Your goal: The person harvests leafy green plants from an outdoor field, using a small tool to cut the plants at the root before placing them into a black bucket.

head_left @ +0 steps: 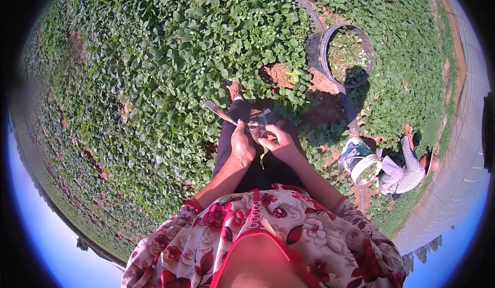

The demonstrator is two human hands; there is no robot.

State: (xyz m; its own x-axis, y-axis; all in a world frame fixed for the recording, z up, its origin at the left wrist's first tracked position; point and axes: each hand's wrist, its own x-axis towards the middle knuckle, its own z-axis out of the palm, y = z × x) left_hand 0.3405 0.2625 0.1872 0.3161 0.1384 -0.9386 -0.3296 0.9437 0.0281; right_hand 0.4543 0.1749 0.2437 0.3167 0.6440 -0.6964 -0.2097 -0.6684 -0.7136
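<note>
Both of my hands meet in front of my lap, over dark trousers (225, 143). My left hand (242, 144) is closed at the fingertips on a long, flat, blade-like thing (218, 111) that juts away to the upper left. Close beside it, my right hand (279, 143) has its thumb and fingers pinched together. A small greyish-white thing (263, 118) shows just beyond the fingertips; its kind is unclear. Below the fingers hangs a thin green shred (262, 161). Low leafy plants (191, 45) surround my legs.
A dark bucket (314, 51) with cut leaves inside stands ahead right, beside a grey hose (305, 2). At right, another person (410, 177) in a hat crouches by a white bucket (367, 165). Plastic sheeting (459, 138) borders the field at far right.
</note>
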